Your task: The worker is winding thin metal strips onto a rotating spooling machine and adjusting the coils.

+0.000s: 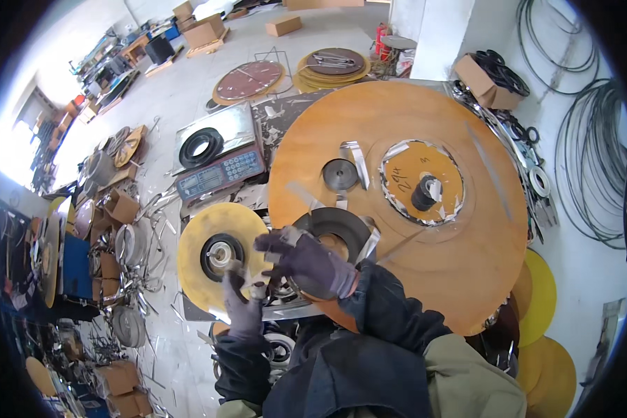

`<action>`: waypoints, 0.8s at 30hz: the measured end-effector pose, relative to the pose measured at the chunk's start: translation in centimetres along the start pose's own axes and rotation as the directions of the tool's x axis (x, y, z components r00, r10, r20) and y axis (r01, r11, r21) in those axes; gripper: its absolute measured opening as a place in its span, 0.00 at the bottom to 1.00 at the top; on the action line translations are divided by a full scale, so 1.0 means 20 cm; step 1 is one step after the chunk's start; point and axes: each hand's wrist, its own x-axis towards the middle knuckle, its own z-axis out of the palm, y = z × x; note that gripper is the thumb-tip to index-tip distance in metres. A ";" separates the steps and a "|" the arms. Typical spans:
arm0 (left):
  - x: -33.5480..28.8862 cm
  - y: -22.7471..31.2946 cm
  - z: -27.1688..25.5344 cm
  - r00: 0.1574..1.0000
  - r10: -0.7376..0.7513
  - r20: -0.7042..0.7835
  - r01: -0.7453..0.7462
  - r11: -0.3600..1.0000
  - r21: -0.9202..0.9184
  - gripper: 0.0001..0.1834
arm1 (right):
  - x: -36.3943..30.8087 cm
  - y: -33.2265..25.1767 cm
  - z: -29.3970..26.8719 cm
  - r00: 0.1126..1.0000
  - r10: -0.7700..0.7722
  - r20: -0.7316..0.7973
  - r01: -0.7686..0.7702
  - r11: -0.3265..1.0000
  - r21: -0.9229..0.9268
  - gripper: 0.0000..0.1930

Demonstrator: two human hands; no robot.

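Both hands gloved in dull grey-purple, dark sleeves running up from below. Left hand (247, 282) at the near right edge of a small yellow disc (191, 268), finger and thumb parted, tips blurred; whether they touch the disc I cannot tell. Right hand (270, 258) reaches leftward, fingers spread apart, its back partly over a thick dark ring (355, 240) — contact there unclear. Yellow disc lies left of both hands' meeting place, a black ring (206, 263) around a pale metal hub (221, 254) at its middle. Dark ring sits just right, on the near left part of a large orange disc (460, 292). Farther back on the orange disc: a small dark round piece (340, 174) beside a shiny strip (356, 161), then an upright dark cylinder (422, 198) at the centre. Beyond the yellow disc, on the table (279, 106), a scale (219, 173) — another black ring (186, 150) on its pan.
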 end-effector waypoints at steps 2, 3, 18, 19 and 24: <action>0.02 -0.06 -0.01 0.987 -0.135 0.091 0.136 0.991 -0.002 0.22 | -0.01 0.00 0.09 0.943 0.273 0.190 -0.331 0.812 0.481 0.20; 0.04 -0.03 0.01 0.939 -0.269 0.214 0.284 0.958 -0.046 0.19 | -0.04 -0.02 0.07 0.922 0.310 0.233 -0.385 0.658 0.647 0.20; -0.09 0.26 0.34 0.805 0.025 0.592 -0.228 0.935 0.271 0.13 | -0.05 0.04 -0.03 0.617 0.781 -0.103 -0.295 0.350 0.889 0.24; -0.08 0.26 0.35 0.808 0.022 0.589 -0.226 0.934 0.275 0.13 | -0.07 0.06 -0.04 0.588 0.804 -0.093 -0.375 0.372 0.849 0.23; -0.09 0.29 0.36 0.615 -0.047 0.787 -0.135 0.977 0.164 0.13 | -0.06 0.08 0.04 0.793 0.600 -0.105 0.004 0.168 0.986 0.22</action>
